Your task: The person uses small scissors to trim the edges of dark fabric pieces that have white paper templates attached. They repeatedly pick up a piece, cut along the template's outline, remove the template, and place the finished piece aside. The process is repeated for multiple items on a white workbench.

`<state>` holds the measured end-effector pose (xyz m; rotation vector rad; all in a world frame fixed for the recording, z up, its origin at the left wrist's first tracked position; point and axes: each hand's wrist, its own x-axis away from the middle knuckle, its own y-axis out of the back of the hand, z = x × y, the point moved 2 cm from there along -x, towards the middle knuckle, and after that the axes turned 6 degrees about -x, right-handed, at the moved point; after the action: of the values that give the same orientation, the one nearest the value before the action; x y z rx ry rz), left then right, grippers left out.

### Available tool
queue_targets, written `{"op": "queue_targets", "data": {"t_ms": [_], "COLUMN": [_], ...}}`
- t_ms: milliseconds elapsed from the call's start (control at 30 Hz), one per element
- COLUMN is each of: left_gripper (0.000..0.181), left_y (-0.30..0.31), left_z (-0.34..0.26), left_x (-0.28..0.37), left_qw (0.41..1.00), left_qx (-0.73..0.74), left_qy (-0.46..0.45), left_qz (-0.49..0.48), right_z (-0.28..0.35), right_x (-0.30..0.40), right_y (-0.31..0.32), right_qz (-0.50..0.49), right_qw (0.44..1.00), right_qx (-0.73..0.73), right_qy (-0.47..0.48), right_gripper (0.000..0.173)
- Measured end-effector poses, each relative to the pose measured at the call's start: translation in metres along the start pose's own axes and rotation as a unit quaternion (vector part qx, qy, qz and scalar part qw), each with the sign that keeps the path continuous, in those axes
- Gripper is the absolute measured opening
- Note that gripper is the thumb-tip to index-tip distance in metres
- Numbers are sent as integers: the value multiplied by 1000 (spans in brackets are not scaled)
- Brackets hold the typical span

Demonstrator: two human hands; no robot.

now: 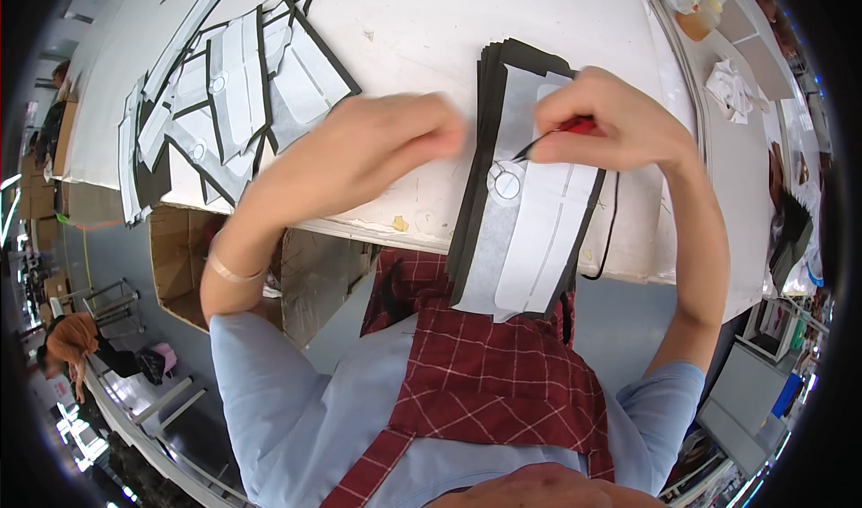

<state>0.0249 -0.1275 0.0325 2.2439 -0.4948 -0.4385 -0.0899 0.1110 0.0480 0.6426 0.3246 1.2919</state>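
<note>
A stack of long black fabric panels with white backing (539,239) lies at the near edge of the white table (404,43), its lower end over my checked apron. The top panel bears a round ring-like mark (506,185). My right hand (606,121) holds a small red-handled tool with a dark pointed tip, which is near the ring; its exact kind is hard to tell. My left hand (411,131), blurred, is raised left of the stack with its fingers drawn together; whether it pinches anything is unclear.
Similar panels (236,84) lie in a loose heap at the left. A cardboard box (182,259) stands below the table edge. At the upper right are a bottle of amber liquid (700,23) and a crumpled white cloth (728,90). Another person (74,343) bends at the far left.
</note>
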Motion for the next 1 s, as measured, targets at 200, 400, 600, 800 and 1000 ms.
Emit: {"op": "queue_targets", "data": {"t_ms": [200,400,600,800,1000], "left_gripper": [30,18,42,58,35], "left_y": [69,75,23,-23,60], "left_z": [-21,-19,-1,-14,38], "left_x": [139,126,13,-58,-30], "left_qw": [922,940,992,960,919], "left_qx": [-273,-212,-27,274,256], "left_qy": [268,266,63,52,183], "left_qz": [58,-41,-108,-15,-239], "right_z": [-11,-22,-15,20,8], "right_x": [68,58,53,72,99], "right_y": [18,-1,1,-3,2], "right_qz": [-173,-295,-369,-472,-484], "right_qw": [983,929,921,880,871], "right_qx": [-32,68,-42,-56,-85], "right_qy": [-53,-213,-120,6,-6], "right_gripper": [38,49,49,42,32]}}
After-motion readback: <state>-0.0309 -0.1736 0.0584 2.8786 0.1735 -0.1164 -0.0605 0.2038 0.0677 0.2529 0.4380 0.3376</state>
